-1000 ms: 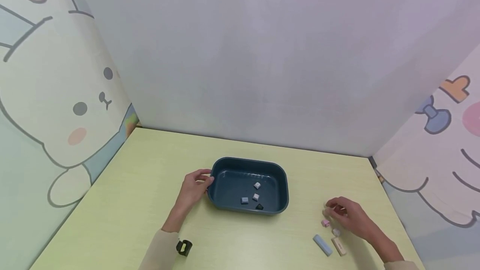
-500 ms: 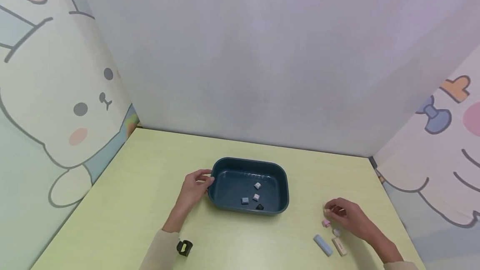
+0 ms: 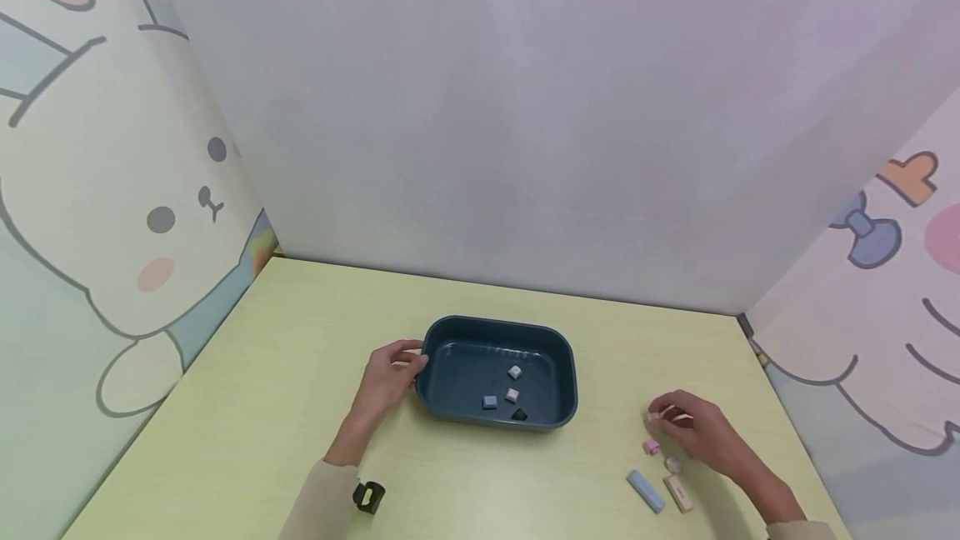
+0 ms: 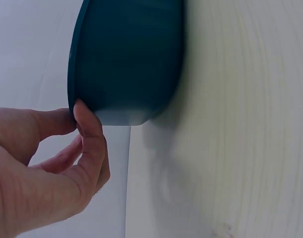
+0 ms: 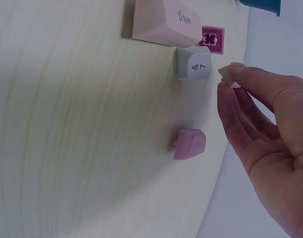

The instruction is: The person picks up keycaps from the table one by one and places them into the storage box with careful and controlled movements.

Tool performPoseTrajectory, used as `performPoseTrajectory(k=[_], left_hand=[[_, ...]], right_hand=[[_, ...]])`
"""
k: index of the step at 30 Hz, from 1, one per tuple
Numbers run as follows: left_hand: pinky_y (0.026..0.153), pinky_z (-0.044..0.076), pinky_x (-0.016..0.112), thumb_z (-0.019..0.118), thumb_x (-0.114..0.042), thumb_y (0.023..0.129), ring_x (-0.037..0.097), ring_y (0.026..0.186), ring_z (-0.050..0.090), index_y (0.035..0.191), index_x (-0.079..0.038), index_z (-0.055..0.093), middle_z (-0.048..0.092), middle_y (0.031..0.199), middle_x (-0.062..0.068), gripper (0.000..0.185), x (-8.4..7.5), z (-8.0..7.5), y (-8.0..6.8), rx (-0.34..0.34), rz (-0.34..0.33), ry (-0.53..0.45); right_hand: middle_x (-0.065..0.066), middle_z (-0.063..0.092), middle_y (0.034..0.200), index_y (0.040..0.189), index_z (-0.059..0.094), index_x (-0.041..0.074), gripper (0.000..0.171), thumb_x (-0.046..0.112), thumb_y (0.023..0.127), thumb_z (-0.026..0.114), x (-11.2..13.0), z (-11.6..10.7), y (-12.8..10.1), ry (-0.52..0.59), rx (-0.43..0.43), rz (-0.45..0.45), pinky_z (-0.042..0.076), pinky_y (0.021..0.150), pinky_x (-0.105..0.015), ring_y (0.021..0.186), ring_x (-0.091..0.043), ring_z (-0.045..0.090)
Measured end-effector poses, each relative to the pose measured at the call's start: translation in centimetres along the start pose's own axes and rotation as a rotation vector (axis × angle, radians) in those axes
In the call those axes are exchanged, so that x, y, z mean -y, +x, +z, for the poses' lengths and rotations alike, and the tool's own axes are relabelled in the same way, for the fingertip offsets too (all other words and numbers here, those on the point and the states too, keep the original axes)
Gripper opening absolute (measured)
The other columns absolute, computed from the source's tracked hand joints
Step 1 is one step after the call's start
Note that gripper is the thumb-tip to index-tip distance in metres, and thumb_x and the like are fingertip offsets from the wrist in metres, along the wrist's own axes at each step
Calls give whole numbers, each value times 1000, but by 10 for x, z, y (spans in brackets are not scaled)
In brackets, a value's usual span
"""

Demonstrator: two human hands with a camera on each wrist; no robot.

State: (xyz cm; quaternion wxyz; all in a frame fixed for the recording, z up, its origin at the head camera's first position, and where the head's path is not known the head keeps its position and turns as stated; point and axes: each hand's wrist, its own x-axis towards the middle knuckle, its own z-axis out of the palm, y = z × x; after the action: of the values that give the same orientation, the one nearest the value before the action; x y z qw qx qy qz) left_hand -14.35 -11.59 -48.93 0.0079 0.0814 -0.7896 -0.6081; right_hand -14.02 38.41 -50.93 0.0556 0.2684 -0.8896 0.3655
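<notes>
Keycap (image 5: 227, 75) in right hand (image 3: 701, 433) (pinched)

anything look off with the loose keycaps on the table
Yes: in the right wrist view, the magenta keycap beside the Shift keycap shows its underside, while that neighbor's legend is visible. It's tipped or upside down; I can't tell which.

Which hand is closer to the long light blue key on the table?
Right. The right hand is a little beyond the light blue key and to its right; the left hand is far to its left, holding the tray by its rim.
</notes>
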Motion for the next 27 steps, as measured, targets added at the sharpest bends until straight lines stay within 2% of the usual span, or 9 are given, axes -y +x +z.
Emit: performPoseTrajectory(k=[8, 15, 19, 27], left_hand=[[65, 58, 37, 70, -7, 97, 32, 80, 70, 126, 4, 67, 70, 98, 14, 31, 0, 0, 0, 2, 0, -2], [66, 59, 37, 70, -7, 97, 31, 80, 70, 126, 4, 67, 69, 98, 14, 31, -1, 0, -1, 1, -3, -7], [65, 58, 35, 70, -7, 97, 30, 80, 70, 126, 3, 67, 69, 98, 14, 31, -2, 0, -1, -1, -5, 4], [65, 57, 34, 70, -7, 97, 29, 80, 70, 126, 3, 67, 69, 99, 14, 31, -2, 0, -1, 0, -15, 2]], right_hand=[[-11, 70, 92, 102, 70, 4, 30, -16, 80, 78, 0, 2, 3, -13, -25, -15, 58, 65, -25, 81, -8, 69], [-6, 71, 95, 103, 70, 6, 24, -7, 84, 79, 6, 0, 7, -26, -13, 26, 58, 69, -23, 82, -11, 69], [-4, 71, 96, 103, 70, 6, 25, -8, 84, 78, 9, 1, 8, -26, -17, 16, 59, 69, -24, 83, -8, 69], [-5, 71, 97, 105, 70, 5, 24, -8, 86, 77, 14, 1, 13, -11, -26, 3, 58, 72, -22, 86, -8, 68]])
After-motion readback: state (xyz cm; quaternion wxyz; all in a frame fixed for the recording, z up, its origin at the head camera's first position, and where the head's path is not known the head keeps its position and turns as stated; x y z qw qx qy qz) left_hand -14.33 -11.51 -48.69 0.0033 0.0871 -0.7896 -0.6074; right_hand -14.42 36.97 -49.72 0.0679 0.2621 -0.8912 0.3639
